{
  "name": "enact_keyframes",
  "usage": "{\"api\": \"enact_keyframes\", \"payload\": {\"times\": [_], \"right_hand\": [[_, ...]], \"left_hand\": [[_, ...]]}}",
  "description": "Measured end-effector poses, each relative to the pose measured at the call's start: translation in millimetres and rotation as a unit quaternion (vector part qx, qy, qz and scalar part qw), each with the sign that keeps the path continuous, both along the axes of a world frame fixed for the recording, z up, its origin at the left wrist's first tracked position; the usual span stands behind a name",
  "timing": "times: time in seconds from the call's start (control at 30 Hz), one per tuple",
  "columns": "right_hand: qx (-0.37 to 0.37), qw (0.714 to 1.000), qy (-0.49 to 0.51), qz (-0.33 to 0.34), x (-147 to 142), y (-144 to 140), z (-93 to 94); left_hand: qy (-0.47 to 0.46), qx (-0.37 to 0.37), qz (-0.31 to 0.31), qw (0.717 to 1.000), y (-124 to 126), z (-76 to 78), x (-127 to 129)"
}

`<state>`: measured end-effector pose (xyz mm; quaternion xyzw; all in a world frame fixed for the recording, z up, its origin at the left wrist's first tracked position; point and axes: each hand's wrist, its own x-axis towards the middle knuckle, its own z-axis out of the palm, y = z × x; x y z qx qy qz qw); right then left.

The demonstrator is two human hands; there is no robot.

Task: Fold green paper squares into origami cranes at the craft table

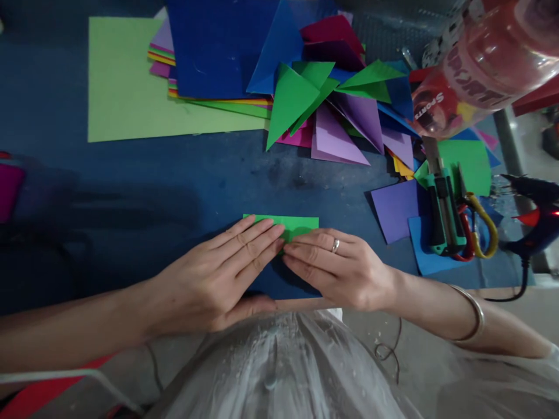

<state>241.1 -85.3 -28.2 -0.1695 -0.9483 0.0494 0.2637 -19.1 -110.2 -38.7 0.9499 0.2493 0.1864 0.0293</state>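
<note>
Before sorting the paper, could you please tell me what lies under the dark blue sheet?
Beneath the dark blue sheet, multicoloured papers and a light green sheet show; anything fully covered cannot be seen.

Bench clutter: paper up top, tools on the right

Blue tabletop (152, 186). Far side: pale green sheet (126, 87), partly under a multicolored stack with a dark blue sheet (209, 49) on top. Just right of the stack, a loose heap of folded pieces: green (290, 96), purple (338, 139), magenta (329, 32), some blue. Clear reddish bottle (489, 64), "SPORTS" print, upper right corner. Below it, utility knife (446, 218) with green/black handle, lying partly over a blue sheet (421, 253); purple sheet (395, 209) next to it. Yellow-and-red-handled scissors (493, 230) just right of the knife. Dark corded tool (539, 230) at right edge, type unclear. Thin cord (398, 361) on the floor.
</note>
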Motion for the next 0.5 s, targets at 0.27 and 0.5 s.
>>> {"api": "enact_keyframes", "payload": {"times": [0.27, 0.5], "right_hand": [[0.032, 0.998, -0.046, 0.001, 3.7, -3.9, 0.8], [0.052, 0.997, -0.06, -0.017, -1.3, -9.1, 1.1]], "left_hand": [[0.025, 0.005, -0.007, 1.0, -0.7, 0.5, -0.8], [0.033, 0.008, -0.016, 0.999, 0.9, 5.3, 0.0]]}}
